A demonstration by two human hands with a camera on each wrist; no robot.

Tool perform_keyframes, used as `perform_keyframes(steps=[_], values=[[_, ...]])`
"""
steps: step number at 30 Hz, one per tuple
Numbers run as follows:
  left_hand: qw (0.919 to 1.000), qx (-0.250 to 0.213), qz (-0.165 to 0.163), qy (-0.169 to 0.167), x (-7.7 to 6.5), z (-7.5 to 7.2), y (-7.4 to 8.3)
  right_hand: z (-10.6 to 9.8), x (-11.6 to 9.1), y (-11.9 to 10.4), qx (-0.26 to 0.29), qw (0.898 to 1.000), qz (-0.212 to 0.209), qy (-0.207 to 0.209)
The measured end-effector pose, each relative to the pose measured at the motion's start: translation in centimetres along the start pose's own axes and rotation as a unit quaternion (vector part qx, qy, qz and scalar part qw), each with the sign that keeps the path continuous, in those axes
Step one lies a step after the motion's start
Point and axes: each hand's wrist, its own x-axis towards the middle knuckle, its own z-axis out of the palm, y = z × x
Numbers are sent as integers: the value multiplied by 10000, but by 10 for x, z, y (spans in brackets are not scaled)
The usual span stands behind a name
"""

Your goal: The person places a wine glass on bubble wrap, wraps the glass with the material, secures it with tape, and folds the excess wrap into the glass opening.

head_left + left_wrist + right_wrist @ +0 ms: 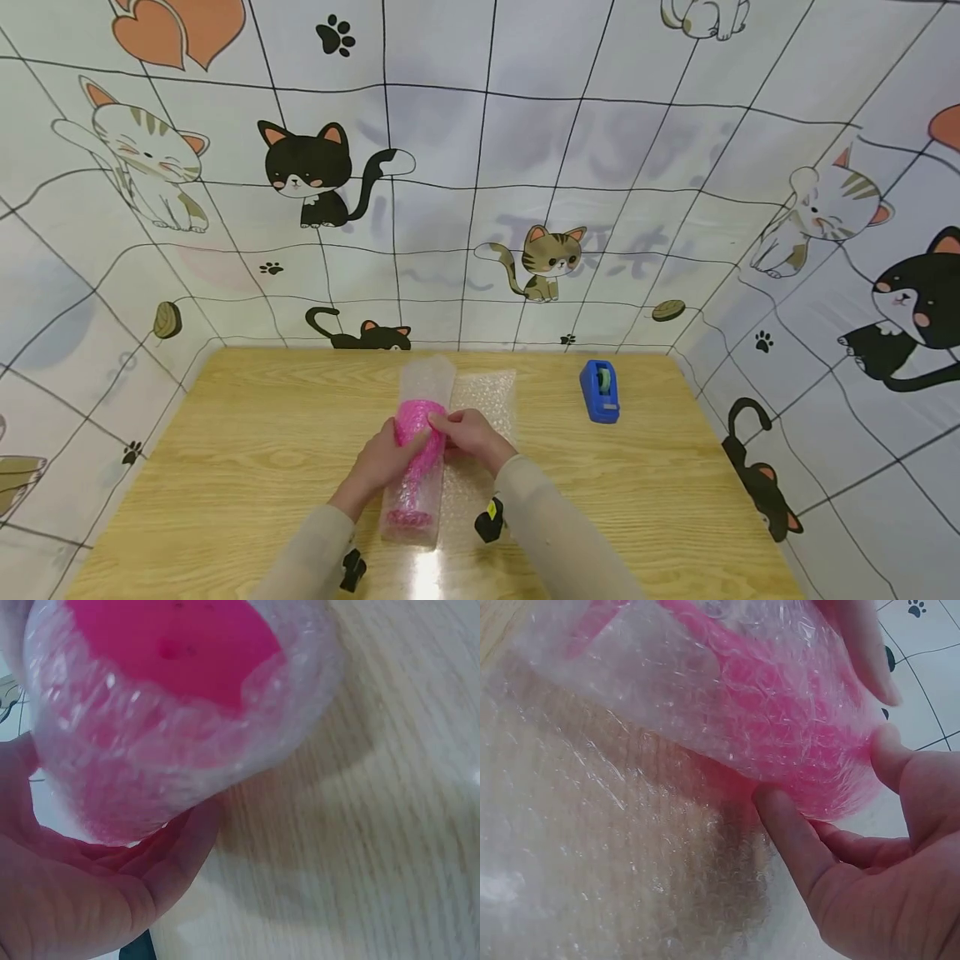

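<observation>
Writing: faint purple marks (pixel 577 250) in the cat-printed wall cloth (pixel 435 133), center and upper right; too blurred to read. Pale patch on the near end of the blue tape dispenser (pixel 600 392), right of center; too small to make out. Yellow patch on the black wrist unit (pixel 490 521) by the right cuff; same.

Position: pink object (pixel 413 412) lies rolled in bubble wrap (pixel 491 396) on the wood-grain table (pixel 262 433), a little left of center in the lower half of the frame. It sits between the 2 hands. Left hand (pixel 382 460) on its left side, thumb laid over the top, fingers curled around; grasping the wrapped roll. Right hand (pixel 474 435) at its upper right, thumb and fingers pinching the wrap against the roll.

Appearance: bright pink, broad toward the far end, narrower in the middle, broad again at the near end. Near end, left wrist view: flat pink face, 1 small round dimple, a few dark specks, illegible. Wrap is clear and bubbly, glinting, running past the pink at the far end as a pale tube. A flat stretch of wrap spreads out on the roll's right.
</observation>
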Motion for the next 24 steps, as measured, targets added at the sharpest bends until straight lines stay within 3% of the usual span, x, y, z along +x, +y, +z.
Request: perform_keyframes(steps=[8, 18, 24], values=[[9973, -580, -44, -455, -1, -12, 2, 2, 2, 1, -106, 9999, -65, 103], [9982, -520, -154, -239, 2, -12, -4, 7, 2, 2, 243, 9996, -121, 115], [9991, -418, -61, -102, 5, -10, -5, 7, 2, 2, 272, 9995, -157, 77]])
